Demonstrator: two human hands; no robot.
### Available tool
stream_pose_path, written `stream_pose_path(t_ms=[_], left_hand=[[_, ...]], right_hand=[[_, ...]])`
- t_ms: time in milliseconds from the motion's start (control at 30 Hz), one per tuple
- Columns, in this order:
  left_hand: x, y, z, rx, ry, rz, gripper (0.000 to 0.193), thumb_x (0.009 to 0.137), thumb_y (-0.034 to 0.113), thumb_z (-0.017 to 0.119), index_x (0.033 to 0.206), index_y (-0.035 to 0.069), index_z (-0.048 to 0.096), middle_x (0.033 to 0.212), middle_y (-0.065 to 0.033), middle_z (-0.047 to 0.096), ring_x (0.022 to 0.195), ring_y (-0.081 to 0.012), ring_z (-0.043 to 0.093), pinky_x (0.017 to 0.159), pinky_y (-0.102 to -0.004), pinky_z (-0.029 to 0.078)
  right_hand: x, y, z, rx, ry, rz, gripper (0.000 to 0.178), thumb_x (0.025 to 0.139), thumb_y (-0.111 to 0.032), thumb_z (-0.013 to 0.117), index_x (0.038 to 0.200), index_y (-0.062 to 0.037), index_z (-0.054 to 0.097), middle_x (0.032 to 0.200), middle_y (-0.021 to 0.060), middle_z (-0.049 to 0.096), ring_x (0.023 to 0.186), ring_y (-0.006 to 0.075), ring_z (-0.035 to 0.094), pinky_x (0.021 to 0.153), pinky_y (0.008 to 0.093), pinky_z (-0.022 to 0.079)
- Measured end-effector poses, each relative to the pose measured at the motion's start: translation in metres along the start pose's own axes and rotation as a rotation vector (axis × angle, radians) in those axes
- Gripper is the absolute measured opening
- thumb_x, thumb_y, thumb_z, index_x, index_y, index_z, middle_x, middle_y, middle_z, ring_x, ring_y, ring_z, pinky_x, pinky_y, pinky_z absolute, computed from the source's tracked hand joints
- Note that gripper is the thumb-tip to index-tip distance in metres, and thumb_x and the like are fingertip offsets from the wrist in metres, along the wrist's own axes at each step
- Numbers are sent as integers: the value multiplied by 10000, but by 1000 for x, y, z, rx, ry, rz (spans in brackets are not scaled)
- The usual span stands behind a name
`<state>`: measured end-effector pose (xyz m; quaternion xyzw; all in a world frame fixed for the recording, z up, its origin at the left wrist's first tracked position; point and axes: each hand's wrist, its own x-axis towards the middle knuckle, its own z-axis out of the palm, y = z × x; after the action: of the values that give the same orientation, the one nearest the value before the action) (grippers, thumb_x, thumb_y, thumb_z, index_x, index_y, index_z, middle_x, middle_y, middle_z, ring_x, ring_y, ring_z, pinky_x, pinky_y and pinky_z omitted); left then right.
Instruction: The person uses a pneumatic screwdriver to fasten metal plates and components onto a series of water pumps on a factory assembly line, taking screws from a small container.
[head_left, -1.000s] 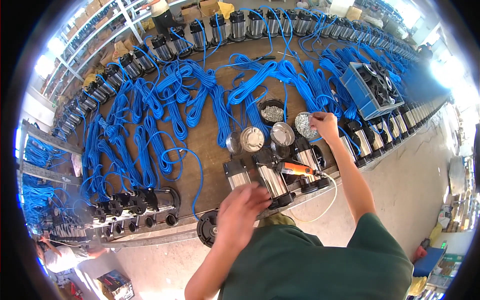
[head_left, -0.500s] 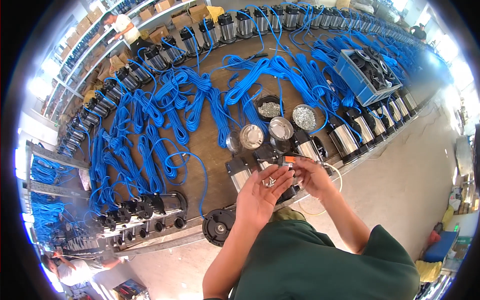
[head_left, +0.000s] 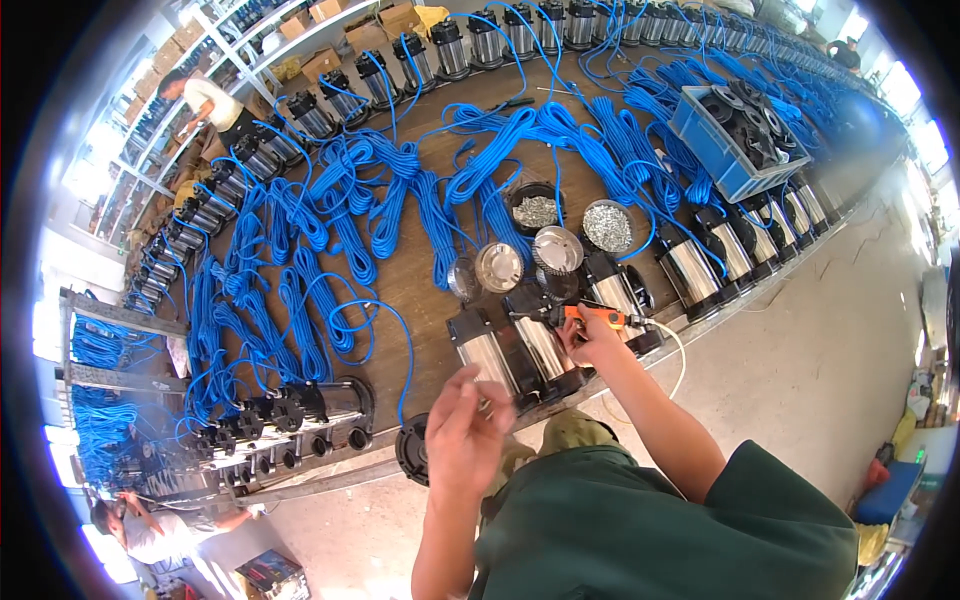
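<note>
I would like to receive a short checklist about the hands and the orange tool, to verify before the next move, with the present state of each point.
1. Right hand at the tool: ok, touching it.
2. Firm grip around the tool: cannot tell.
3. Left hand apart from the tool: ok.
4. Anything held in the left hand: cannot tell, the fingers are blurred.
5. Hose at the tool's end: ok, it leads from there.
6. Loose metal bits in supply: ok, heaped beyond the tool.

A factory workshop; metal cylinders (head_left: 487, 42) line a long table (head_left: 430, 325), with bundles of blue cable (head_left: 495, 155), bowls (head_left: 498, 267) of small metal parts (head_left: 607, 229) and an orange power tool (head_left: 605, 318); boxes (head_left: 321, 65) sit on shelves (head_left: 238, 57).
</note>
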<state>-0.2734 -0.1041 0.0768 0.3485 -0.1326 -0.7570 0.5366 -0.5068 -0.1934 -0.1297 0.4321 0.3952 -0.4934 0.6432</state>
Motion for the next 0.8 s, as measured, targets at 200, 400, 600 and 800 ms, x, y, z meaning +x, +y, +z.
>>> stream_pose_path(t_ms=[200, 400, 600, 800], left_hand=[[-29, 11, -13, -11, -37, 72, 164, 1010, 178, 494, 1014, 41, 585, 839, -103, 653, 505, -96, 401, 503, -237, 330], [-49, 40, -50, -34, -155, -18, 152, 988, 144, 533, 1022, 15, 606, 823, -94, 632, 508, -64, 406, 477, -207, 330], [-48, 56, -71, 37, -5, -68, 175, 954, 76, 560, 1053, -63, 603, 804, -83, 568, 574, -94, 409, 524, -227, 330], [-45, 59, -96, -72, -80, -116, 213, 982, 193, 562, 988, -15, 608, 820, -67, 588, 539, -83, 407, 499, -214, 332]], right_hand=[[-25, 20, 0, -131, -99, -402, 217, 913, -327, 661, 915, -137, 556, 771, -27, 576, 621, 66, 563, 453, 186, 373], [-137, 80, -15, -103, -639, -810, 374, 882, -384, 633, 1146, -123, 585, 828, -15, 582, 738, 90, 541, 603, 221, 410], [-183, 114, 14, -25, -918, -818, 405, 778, -142, 554, 1170, -45, 584, 912, 58, 587, 891, 201, 583, 837, 357, 466], [-228, 229, 4, -327, -1141, -967, 356, 845, -105, 550, 1191, -87, 467, 898, 72, 551, 790, 170, 545, 802, 402, 483]])
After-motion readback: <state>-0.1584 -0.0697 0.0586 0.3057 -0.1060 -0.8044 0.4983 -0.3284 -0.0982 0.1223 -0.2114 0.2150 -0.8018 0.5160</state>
